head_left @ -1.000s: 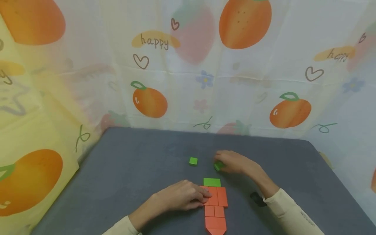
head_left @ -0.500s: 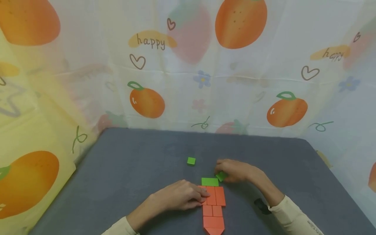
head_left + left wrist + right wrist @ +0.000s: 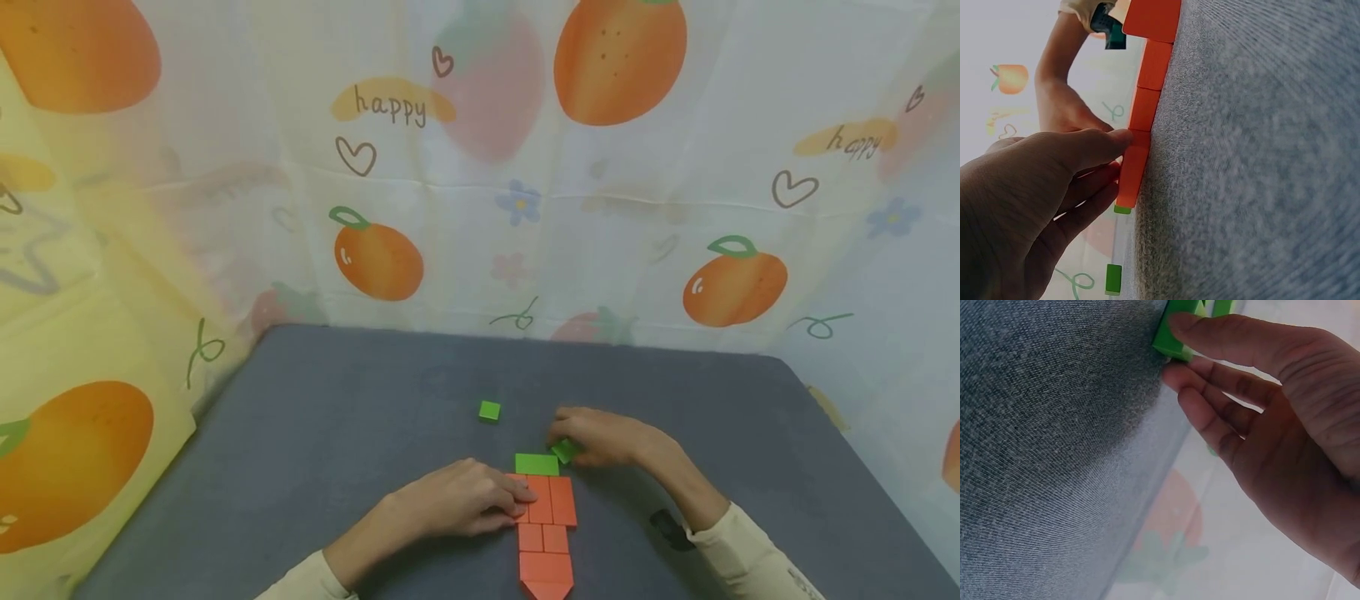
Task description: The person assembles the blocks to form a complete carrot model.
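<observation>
Several flat orange blocks (image 3: pixel 540 500) lie joined in a column on the table, pointed at the near end. A green rectangular block (image 3: pixel 537 464) lies against the column's far end. My left hand (image 3: pixel 461 500) rests its fingertips on the upper left orange block; in the left wrist view its thumb (image 3: pixel 1100 149) touches the block's side. My right hand (image 3: pixel 600 435) pinches a small green block (image 3: pixel 1172 339) between thumb and fingers, tilted beside the right corner of the green rectangular block. Farther back, another small green block (image 3: pixel 490 411) lies by itself.
The grey cloth-covered table (image 3: pixel 360 392) has its far edge against a hanging sheet (image 3: pixel 622 167) printed with fruit. A dark device (image 3: pixel 671 529) is worn at my right wrist.
My right hand has moved nearer with the small green block, bringing it beside the green rectangular block, and has held there for the last half second. The left hand stays on the orange blocks.
</observation>
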Demonstrator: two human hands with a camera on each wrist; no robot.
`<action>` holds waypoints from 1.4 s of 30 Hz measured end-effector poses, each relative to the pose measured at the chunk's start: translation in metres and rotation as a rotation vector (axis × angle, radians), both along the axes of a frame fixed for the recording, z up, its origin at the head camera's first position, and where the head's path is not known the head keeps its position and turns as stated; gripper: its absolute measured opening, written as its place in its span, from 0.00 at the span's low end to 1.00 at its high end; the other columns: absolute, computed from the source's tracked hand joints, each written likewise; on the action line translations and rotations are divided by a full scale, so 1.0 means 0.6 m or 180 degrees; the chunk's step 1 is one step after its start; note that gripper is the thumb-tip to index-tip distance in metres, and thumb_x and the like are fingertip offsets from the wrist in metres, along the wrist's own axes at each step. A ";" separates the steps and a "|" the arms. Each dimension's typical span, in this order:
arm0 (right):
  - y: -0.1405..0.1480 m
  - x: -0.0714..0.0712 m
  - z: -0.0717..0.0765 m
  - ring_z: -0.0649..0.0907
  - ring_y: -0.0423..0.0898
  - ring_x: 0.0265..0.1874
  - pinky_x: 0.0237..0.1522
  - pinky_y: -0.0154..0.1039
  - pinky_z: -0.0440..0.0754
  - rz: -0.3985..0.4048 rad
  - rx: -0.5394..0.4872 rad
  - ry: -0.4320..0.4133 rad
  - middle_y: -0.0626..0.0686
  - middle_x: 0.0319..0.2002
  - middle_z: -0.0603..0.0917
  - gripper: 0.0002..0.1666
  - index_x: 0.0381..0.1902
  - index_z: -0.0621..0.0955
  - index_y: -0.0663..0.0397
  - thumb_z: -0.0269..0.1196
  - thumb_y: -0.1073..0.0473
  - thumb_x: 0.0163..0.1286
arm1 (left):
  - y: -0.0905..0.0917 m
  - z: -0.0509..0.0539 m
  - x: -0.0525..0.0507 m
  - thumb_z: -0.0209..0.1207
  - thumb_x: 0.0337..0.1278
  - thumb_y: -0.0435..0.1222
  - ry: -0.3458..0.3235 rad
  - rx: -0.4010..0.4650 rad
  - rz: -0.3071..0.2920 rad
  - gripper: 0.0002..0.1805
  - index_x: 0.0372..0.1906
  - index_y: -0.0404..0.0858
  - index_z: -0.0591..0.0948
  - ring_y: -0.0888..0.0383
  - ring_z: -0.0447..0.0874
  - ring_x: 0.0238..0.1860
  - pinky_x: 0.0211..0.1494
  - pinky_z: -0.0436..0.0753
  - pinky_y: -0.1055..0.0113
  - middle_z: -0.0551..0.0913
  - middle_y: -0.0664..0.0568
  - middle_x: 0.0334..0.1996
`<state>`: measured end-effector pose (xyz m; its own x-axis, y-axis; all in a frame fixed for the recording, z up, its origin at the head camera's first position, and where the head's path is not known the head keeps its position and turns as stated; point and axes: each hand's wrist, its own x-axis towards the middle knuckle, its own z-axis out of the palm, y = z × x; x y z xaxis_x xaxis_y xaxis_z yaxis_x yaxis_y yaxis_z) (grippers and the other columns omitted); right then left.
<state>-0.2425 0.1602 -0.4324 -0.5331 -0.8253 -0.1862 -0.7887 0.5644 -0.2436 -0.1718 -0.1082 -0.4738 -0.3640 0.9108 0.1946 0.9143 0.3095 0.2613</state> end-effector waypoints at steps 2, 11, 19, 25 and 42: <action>0.000 -0.002 0.002 0.84 0.46 0.47 0.48 0.42 0.86 -0.0006 0.0014 0.0003 0.50 0.47 0.83 0.19 0.53 0.87 0.52 0.72 0.69 0.64 | 0.000 0.000 -0.001 0.64 0.72 0.38 -0.0005 0.0007 0.0005 0.08 0.48 0.45 0.92 0.68 0.85 0.62 0.58 0.84 0.78 0.89 0.58 0.58; 0.010 0.002 0.031 0.84 0.52 0.58 0.58 0.49 0.85 0.0046 0.0093 0.0060 0.51 0.55 0.84 0.22 0.57 0.85 0.49 0.73 0.66 0.65 | 0.001 0.000 -0.002 0.65 0.71 0.37 -0.0046 0.0011 -0.0006 0.08 0.47 0.45 0.92 0.68 0.85 0.63 0.58 0.83 0.81 0.89 0.58 0.58; 0.043 0.043 0.046 0.81 0.52 0.63 0.62 0.54 0.83 0.0384 -0.0118 -0.0145 0.48 0.64 0.82 0.31 0.64 0.83 0.44 0.75 0.64 0.64 | 0.006 -0.002 0.003 0.63 0.73 0.37 -0.0092 -0.0009 -0.0098 0.09 0.47 0.44 0.92 0.66 0.83 0.66 0.61 0.81 0.81 0.89 0.57 0.59; 0.043 0.055 0.033 0.78 0.50 0.69 0.68 0.60 0.78 0.0410 -0.0066 -0.0333 0.44 0.70 0.79 0.38 0.68 0.81 0.37 0.79 0.61 0.60 | 0.001 0.004 0.002 0.63 0.73 0.37 -0.0064 0.0016 -0.0070 0.08 0.47 0.43 0.92 0.66 0.84 0.65 0.60 0.82 0.81 0.89 0.57 0.59; 0.040 0.065 0.029 0.75 0.53 0.73 0.69 0.59 0.78 0.0084 0.0093 -0.0584 0.43 0.72 0.77 0.40 0.68 0.81 0.35 0.81 0.56 0.56 | 0.001 0.006 0.002 0.63 0.73 0.38 0.0123 -0.0044 -0.0047 0.09 0.48 0.45 0.92 0.67 0.86 0.62 0.59 0.83 0.80 0.89 0.58 0.59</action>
